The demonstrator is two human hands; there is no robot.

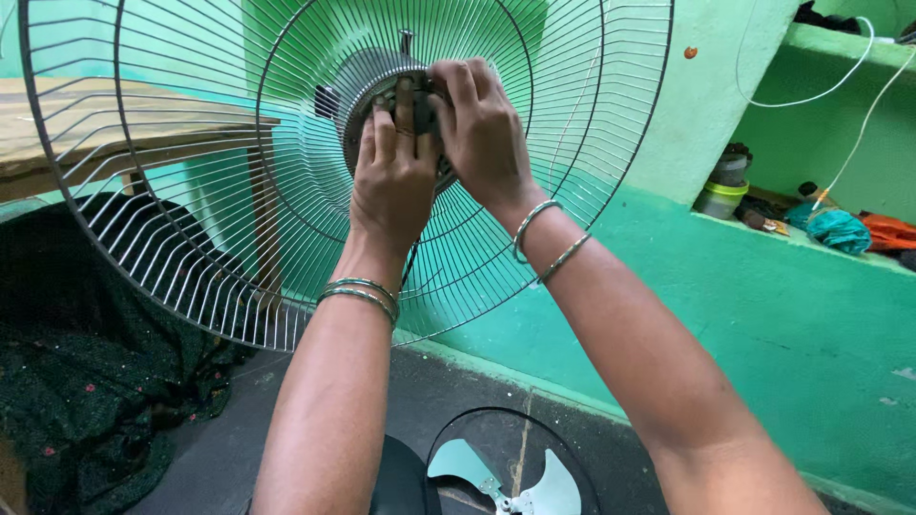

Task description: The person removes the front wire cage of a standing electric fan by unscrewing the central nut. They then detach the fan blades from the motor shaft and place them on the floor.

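1. A large round wire fan guard (191, 238) fills the upper left of the view, standing upright and facing the person.
2. At the middle of the guard sits the motor hub (367, 81), a round grey metal part with a short spindle sticking up above it.
3. The left hand (393, 167) is raised to the hub. Its fingers (382, 129) lie flat and close together against the front of the hub, pressing on it.
4. The right hand (482, 129) comes in from the right and curls over the top right of the hub. Its fingers (458, 81) are bent and grip a small dark part at the hub's centre; that part is mostly hidden by both hands.
5. The two hands touch each other at the hub.
6. Each wrist wears thin metal bangles (358, 291).
7. Behind the guard, to the left, stands a wooden table (57, 124).
8. A dark patterned cloth (86, 381) lies on the floor below the guard.
9. On the dark floor between the forearms lies a pale green fan blade (520, 482).
10. The wall is green. At the right a ledge (821, 253) holds small containers (725, 186) and bundled cloth.
11. White cords (840, 86) hang above the ledge.
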